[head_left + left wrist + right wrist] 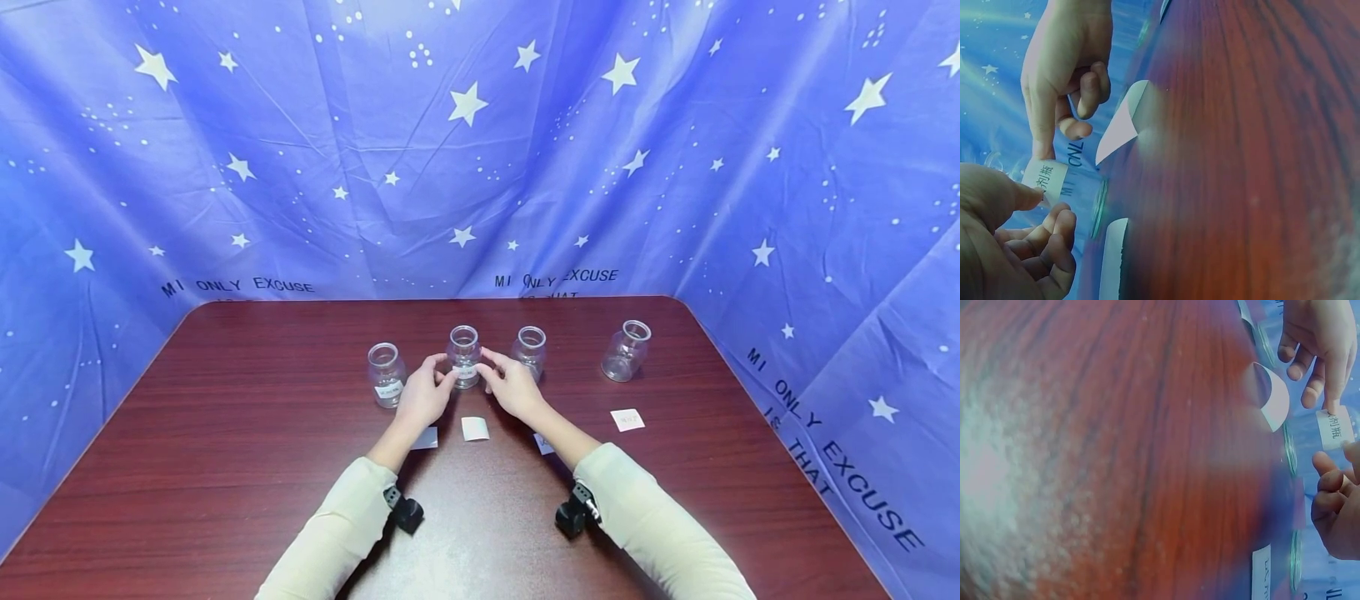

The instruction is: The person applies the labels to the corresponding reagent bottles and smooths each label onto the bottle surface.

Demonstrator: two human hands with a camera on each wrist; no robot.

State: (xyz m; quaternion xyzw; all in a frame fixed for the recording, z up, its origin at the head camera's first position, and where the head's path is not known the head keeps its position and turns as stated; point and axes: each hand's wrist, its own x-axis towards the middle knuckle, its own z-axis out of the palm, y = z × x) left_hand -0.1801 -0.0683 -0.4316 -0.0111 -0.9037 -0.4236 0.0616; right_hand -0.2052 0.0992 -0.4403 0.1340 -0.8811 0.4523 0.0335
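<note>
A small clear glass jar (464, 340) stands upright on the table between both hands, with a white label (467, 372) on its front. My left hand (425, 395) grips the jar from the left, its thumb on one end of the label. From the right, my right hand (514, 389) grips the same jar, with its thumb at the label's other end. Handwritten characters show on the label (1047, 180) in the left wrist view. The index fingers are partly hidden beside the jar; the other fingers curl loosely.
A labelled jar (386, 377) stands left of the hands. Another jar (531, 340) is partly behind the right hand, and one more (626, 352) stands farther right. Paper pieces (475, 428) lie in front, including a written slip (627, 419) at right. A starry blue curtain (420, 167) surrounds the table.
</note>
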